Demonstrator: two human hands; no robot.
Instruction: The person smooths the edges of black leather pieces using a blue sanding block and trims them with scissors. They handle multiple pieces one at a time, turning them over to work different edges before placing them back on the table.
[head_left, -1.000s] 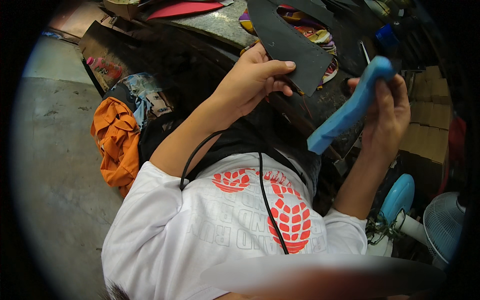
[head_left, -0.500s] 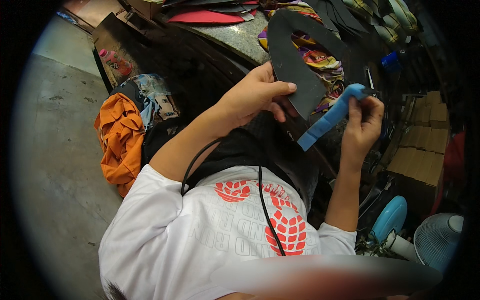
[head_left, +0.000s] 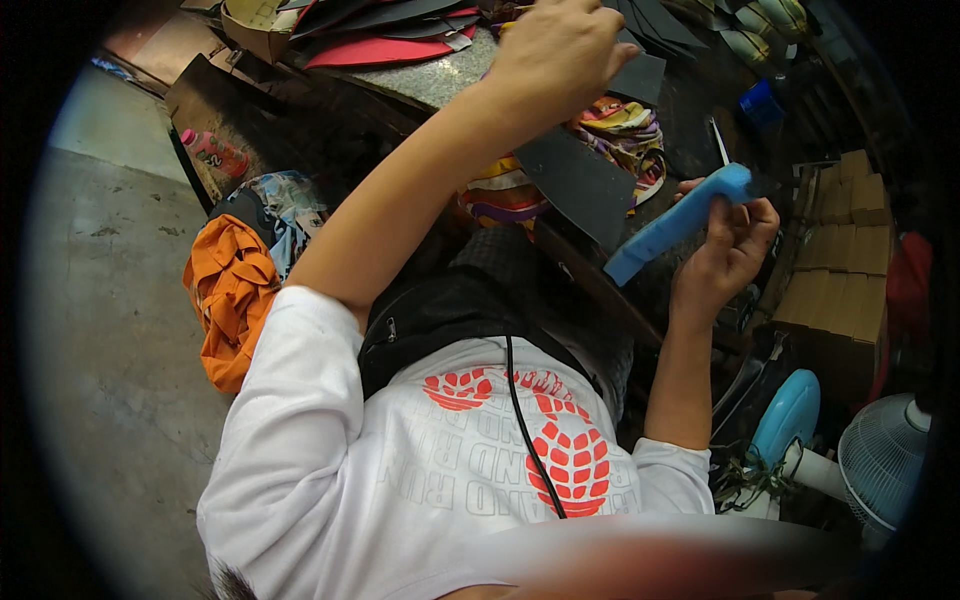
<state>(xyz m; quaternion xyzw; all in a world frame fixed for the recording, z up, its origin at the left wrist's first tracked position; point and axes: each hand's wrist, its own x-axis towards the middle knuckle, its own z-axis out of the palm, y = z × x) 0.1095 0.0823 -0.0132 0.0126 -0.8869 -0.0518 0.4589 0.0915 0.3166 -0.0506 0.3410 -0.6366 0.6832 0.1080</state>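
Note:
My right hand (head_left: 725, 245) pinches a flat blue strip (head_left: 665, 230) between thumb and fingers. The strip slants down to the left, and its upper end bends over near the fingers. A curved black sheet (head_left: 580, 185) lies over a multicoloured patterned cloth (head_left: 620, 120) at the table edge. Above it, my left hand (head_left: 565, 55) reaches toward the top of the picture and covers the middle of the sheet. Its thumb shows, pointing right. The other fingers are mostly hidden, so whether they grip the sheet is unclear.
Black and red sheets (head_left: 400, 45) are stacked on a grey stone slab (head_left: 450, 80). To the right are a blue cup-like container (head_left: 762, 103), stacked brown cardboard boxes (head_left: 840, 250) and a white fan (head_left: 885, 460). Orange cloth (head_left: 230, 300) and a pink bottle (head_left: 215, 152) are at left.
My left hand has moved up and away from the near end of the black sheet. The sheet now sits lower and to the left. My right hand still holds the blue strip.

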